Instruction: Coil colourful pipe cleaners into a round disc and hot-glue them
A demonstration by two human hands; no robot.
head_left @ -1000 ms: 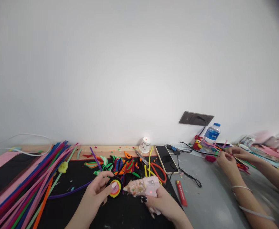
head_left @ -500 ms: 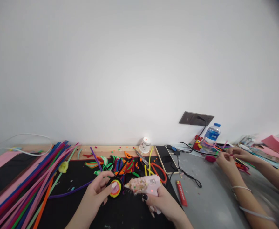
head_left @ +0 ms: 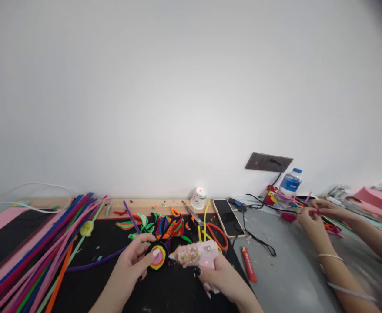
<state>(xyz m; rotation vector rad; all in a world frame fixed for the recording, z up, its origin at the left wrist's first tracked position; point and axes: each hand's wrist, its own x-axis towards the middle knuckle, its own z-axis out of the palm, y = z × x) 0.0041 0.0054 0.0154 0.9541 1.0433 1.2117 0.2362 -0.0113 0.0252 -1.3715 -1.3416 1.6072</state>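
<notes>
My left hand pinches a round coil of pipe cleaner, ringed black outside with yellow, orange and pink toward the middle. The thumb lies across its face. A pale pink glue gun covered in small decorations is gripped in my right hand, its nozzle pointing left and close to the coil's edge. A small red light glows on its body. I cannot tell whether the nozzle touches the coil. Behind the coil lies a pile of looped, multicoloured pipe cleaner shapes on the black mat.
Long pipe cleaners lie bundled at left. Scissors, a paper cup and a phone stand behind. A red box, black cable and water bottle are to the right, near a co-worker's hands.
The glue gun has shifted very slightly, its nozzle tipping a little lower beside the coil. My left hand and the coil look almost still.
</notes>
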